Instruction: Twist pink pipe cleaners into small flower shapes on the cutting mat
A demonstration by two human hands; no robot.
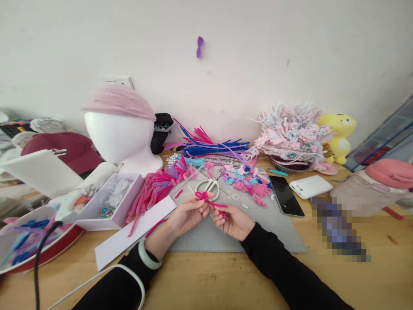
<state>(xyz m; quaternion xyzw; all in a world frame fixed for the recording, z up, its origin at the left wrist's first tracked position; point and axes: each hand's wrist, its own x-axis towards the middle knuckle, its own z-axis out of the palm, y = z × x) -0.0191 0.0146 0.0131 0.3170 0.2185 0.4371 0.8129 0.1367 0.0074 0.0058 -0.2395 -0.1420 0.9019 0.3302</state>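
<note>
Between my two hands is a bright pink pipe cleaner (206, 197), bent into loops at one end with loose ends pointing right. My left hand (189, 214) pinches it near the loops. Fingers of my right hand (234, 220) are closed on its loose ends. Just beyond my hands, a pair of scissors (217, 186) with pale handles lies on the grey cutting mat (200, 241). Left of them rests a bundle of pink and purple twisted pipe cleaners (158, 185). Small pink, blue and purple pipe-cleaner flowers (250, 183) lie to the right.
A white foam head (119, 137) and a bead box (112, 202) stand left, near a glue gun (69, 206) with its cord. On the right are a phone (285, 196), a white power bank (311, 186) and a decorated pink headpiece (292, 137). Uncut pipe cleaners (213, 146) lie behind.
</note>
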